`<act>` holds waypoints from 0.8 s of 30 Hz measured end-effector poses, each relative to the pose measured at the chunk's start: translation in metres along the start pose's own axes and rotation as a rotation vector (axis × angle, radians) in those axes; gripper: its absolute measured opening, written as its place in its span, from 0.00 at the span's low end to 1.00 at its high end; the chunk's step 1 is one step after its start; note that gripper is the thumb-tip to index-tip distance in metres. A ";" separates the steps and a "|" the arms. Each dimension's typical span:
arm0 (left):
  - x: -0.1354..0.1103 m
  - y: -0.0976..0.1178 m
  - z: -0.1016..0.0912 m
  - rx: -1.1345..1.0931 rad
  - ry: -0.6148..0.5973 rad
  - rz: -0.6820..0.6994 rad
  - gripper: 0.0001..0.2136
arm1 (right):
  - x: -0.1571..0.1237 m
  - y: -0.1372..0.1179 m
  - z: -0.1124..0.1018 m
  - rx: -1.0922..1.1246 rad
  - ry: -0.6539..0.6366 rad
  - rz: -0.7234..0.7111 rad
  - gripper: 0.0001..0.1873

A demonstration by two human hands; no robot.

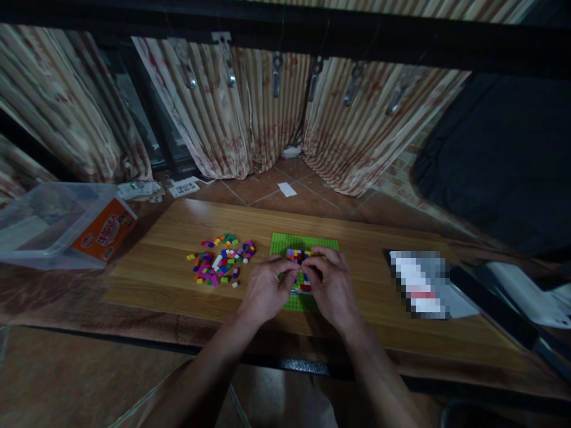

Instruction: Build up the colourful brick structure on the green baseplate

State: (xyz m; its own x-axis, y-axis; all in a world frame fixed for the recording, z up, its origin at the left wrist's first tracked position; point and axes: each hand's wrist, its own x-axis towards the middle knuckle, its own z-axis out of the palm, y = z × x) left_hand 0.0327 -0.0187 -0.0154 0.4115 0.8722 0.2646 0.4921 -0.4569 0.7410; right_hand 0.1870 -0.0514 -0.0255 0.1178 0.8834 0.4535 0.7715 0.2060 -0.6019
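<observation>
A green studded baseplate (279,242) lies on the wooden board, with a small build of coloured toy bricks (306,287) on its middle. Over that build my left hand (270,286) and my right hand (331,284) meet, their fingertips pinched close together. Whatever sits between the fingertips is too small and too covered to make out. Red, yellow, purple and blue bricks show around the fingers. To the left of my left hand, a loose heap of toy bricks (217,263) in many colours is spread over the board.
The wooden board (156,261) is low and wide. At its left stands a clear plastic bin (57,238) with an orange label. A blurred-out flat item (417,285) lies on the right, beside a dark bar (491,303). Curtains (267,113) hang behind, under a dark rail with hooks.
</observation>
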 end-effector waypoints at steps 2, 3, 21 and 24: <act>-0.001 0.003 0.001 0.050 -0.018 0.013 0.10 | -0.001 0.000 0.000 0.031 0.017 0.014 0.07; -0.001 0.004 0.002 0.069 -0.025 0.015 0.10 | -0.001 0.000 0.001 0.048 0.027 0.022 0.07; -0.004 0.004 0.006 0.134 -0.055 0.046 0.12 | -0.002 0.011 0.015 0.184 0.096 0.389 0.27; -0.005 0.005 0.006 0.147 -0.057 0.041 0.11 | -0.002 0.008 0.020 0.218 0.091 0.425 0.26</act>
State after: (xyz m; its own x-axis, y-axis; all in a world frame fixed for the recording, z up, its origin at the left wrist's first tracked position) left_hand 0.0376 -0.0263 -0.0171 0.4742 0.8428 0.2547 0.5793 -0.5165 0.6305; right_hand 0.1803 -0.0433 -0.0449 0.4561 0.8699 0.1878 0.4958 -0.0731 -0.8654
